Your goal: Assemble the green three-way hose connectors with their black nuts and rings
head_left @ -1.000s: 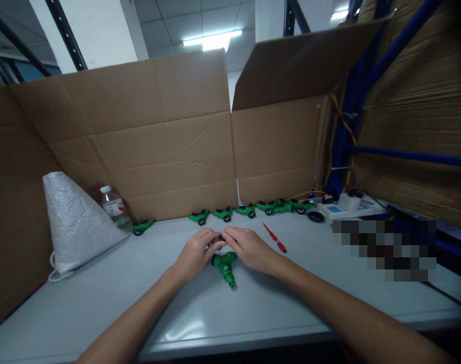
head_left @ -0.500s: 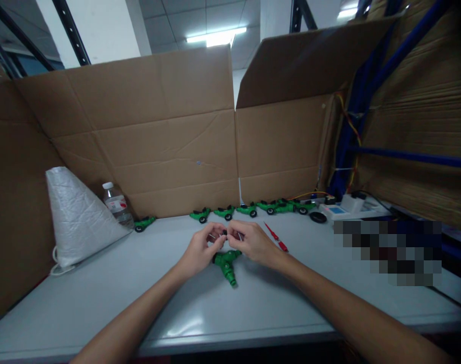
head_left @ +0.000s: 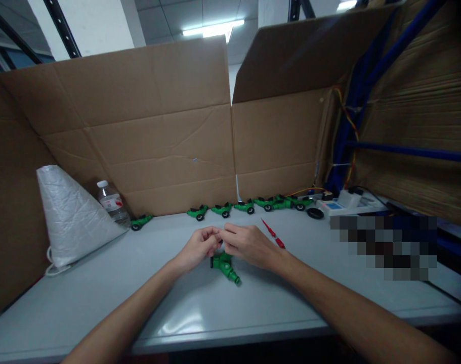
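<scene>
Over the middle of the table, my left hand (head_left: pixel 200 247) and my right hand (head_left: pixel 247 243) meet fingertip to fingertip, both closed in a pinch. A sliver of a small black part (head_left: pixel 220 243) shows between them; the fingers cover most of it. Just below the hands, a green Y-shaped hose fitting (head_left: pixel 225 268) lies on the table, its upper end partly covered by my right hand. To the right of that hand lies a red screwdriver (head_left: pixel 275 235), its tip pointing away from me.
Along the back stand several green fittings (head_left: pixel 221 209) with black parts, another (head_left: pixel 141 222) further left. A black ring (head_left: pixel 315 213) lies near a white power strip (head_left: pixel 361 205). At left are a silvery pouch (head_left: pixel 74 222) and a water bottle (head_left: pixel 113 203). Cardboard (head_left: pixel 158 131) walls the table.
The fingers have closed in tighter and now hide most of the black part. My right hand has shifted left over the left fingertips. The fitting appears slightly turned; the view has moved a little.
</scene>
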